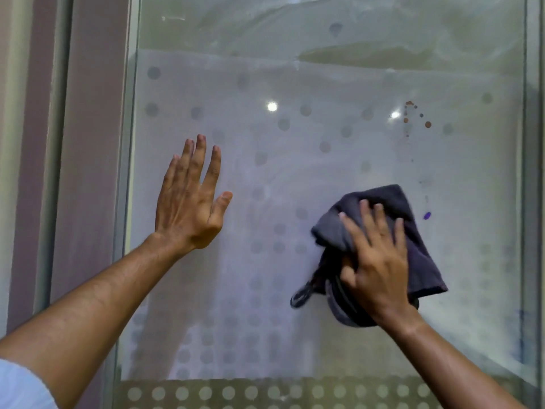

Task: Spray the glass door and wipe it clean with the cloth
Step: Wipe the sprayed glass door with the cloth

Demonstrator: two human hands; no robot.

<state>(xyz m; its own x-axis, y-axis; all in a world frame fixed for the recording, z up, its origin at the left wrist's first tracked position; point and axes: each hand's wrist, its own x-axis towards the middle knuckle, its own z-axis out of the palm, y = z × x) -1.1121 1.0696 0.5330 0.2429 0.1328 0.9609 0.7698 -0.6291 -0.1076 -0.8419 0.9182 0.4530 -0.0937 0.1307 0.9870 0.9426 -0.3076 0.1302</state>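
Right hand: the right hand (pixel 376 261) is flat on the dark grey cloth (pixel 413 249), fingers spread, thumb tucked into the folds, pressing it to the glass.
Left hand: the left hand (pixel 188 199) is released, fingers straight and pointing up, palm toward the pane, holding nothing.
Cloth: bunched low and right on the glass door (pixel 295 178).
Glass door: frosted with grey dots, hazy smears up top, brownish specks (pixel 415 115) above the cloth.
Frame: the door frame (pixel 88 143) runs down the left.

Left hand (pixel 190 199) raised, fingers straight; right hand (pixel 376 258) spread flat.
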